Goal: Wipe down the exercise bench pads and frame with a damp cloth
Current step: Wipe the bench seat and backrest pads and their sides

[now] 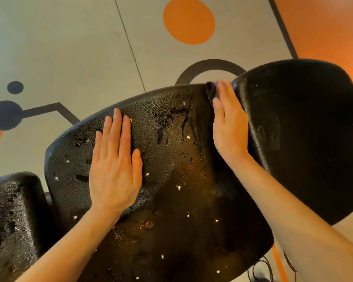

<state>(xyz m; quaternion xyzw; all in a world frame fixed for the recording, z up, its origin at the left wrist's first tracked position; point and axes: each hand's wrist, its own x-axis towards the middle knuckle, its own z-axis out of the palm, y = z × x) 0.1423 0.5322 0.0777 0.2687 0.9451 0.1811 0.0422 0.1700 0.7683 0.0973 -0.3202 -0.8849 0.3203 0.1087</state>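
middle bench pad (171,169) black, wet-streaked | right pad (304,129) beside it | left hand (115,165) flat, fingers straight, pressing middle pad | right hand (229,127) open, fingers pressing purple cloth (212,89) into the gap between pads

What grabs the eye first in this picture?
Two bare hands on a big black bench pad: the left hand lies flat mid-pad, the right hand presses a dark cloth at its far edge. Wet streaks glisten between them, and an orange circle marks the floor beyond.
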